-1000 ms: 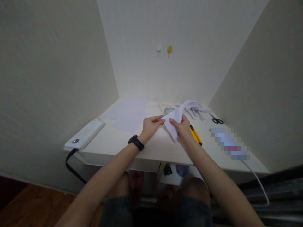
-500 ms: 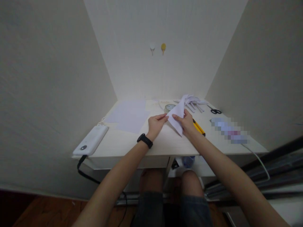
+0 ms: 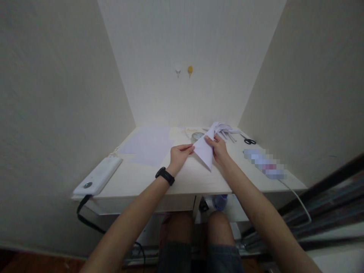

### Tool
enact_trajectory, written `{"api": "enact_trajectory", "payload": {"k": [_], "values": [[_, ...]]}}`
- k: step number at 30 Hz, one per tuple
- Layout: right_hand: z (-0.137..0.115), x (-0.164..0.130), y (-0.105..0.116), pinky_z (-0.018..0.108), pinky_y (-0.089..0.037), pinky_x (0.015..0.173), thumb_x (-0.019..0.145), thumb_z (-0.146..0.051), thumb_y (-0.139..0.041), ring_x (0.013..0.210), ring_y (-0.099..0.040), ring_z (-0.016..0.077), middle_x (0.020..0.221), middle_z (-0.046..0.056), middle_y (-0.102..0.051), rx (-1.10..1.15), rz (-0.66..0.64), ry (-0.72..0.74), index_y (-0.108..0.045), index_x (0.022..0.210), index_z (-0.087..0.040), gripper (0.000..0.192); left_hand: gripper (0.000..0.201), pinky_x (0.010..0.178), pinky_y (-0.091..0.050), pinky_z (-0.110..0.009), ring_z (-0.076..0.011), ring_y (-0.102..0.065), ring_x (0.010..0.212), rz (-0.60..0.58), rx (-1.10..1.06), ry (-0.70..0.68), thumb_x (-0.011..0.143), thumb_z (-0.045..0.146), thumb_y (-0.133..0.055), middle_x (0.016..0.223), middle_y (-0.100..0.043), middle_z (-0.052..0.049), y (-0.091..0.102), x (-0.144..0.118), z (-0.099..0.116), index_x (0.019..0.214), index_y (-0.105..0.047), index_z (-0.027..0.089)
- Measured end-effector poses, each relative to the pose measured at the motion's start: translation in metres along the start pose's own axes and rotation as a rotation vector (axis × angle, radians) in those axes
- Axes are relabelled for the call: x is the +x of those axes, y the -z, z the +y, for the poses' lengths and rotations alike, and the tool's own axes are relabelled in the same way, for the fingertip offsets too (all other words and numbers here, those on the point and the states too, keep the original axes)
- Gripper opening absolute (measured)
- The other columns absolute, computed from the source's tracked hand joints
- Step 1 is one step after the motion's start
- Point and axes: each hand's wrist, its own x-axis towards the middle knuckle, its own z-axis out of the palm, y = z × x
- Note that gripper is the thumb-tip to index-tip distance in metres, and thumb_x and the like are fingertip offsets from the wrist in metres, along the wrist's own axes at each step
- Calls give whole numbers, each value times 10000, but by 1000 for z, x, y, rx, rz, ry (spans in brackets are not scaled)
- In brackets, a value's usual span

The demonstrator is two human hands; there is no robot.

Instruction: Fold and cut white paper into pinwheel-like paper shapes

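Two flat white paper sheets [image 3: 150, 143] lie toward the pale wooden desk's [image 3: 182, 181] back left corner; a white power bank [image 3: 98, 177] overhangs its left edge. Mid-desk, left hand [image 3: 179, 154] and right hand [image 3: 219, 149] pinch a folded white paper triangle [image 3: 205, 152], hiding a round tin [image 3: 196, 135]. Black scissors [image 3: 249, 141] lie by the right edge.

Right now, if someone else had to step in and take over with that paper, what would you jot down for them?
Left hand: pinches the left corner of the folded white paper.
Right hand: grips the paper's right edge, fingers on top.
The paper is a pointed triangle, tip toward the desk's near edge.
Nearby: flat sheets at left, a pile of folded paper pieces behind, scissors at right.
Done: paper folded into a triangle.
Left: any further folds; it is not set down with the pile.
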Motion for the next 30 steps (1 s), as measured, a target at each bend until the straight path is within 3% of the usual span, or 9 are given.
{"api": "enact_trajectory", "payload": {"k": [8, 13, 16, 20, 24, 30], "values": [[-30, 27, -13, 305, -504, 605, 491, -423, -895, 594, -620, 171, 679, 27, -705, -75, -215, -35, -682, 718, -160, 407, 182, 778, -585, -321, -186, -723, 739, 82, -47, -5, 743, 223, -785, 822, -774, -81, -1, -7, 13, 904, -787, 138], [-33, 37, -24, 311, -507, 565, 492, -413, -900, 580, -634, 188, 698, 40, -721, -116, -335, -81, -700, 759, -164, 417, 318, 802, -580, -314, -198, -728, 821, 13, 45, -67, 711, 264, -821, 944, -775, -86, 0, 11, 26, 1009, -775, 162], [-22, 38, -26, 313, -496, 550, 492, -423, -898, 556, -621, 184, 686, 29, -716, -99, -299, -80, -690, 758, -180, 416, 391, 787, -576, -325, -207, -726, 812, -48, 138, -122, 714, 242, -815, 920, -777, -76, -1, 29, 29, 1096, -755, 183], [-11, 39, -25, 309, -486, 571, 494, -429, -895, 578, -616, 181, 701, 19, -714, -79, -241, -60, -682, 770, -189, 423, 252, 862, -554, -337, -220, -722, 897, -66, 193, -198, 775, 204, -745, 975, -775, -69, -4, 43, 21, 1024, -780, 204], [-11, 42, -21, 264, -436, 529, 537, -456, -870, 548, -562, 140, 637, -13, -659, -119, -230, -46, -672, 737, -191, 386, 222, 887, -537, -322, -213, -709, 959, -54, 207, -266, 815, 189, -702, 1045, -764, -57, 0, 42, 9, 1019, -781, 226], [-9, 38, -21, 261, -428, 515, 570, -488, -843, 546, -544, 137, 625, -16, -638, -147, -219, -22, -678, 731, -202, 367, 203, 815, -525, -286, -176, -691, 865, -35, 282, -429, 862, 207, -657, 959, -767, -41, 7, 33, 2, 1020, -778, 249]]}}
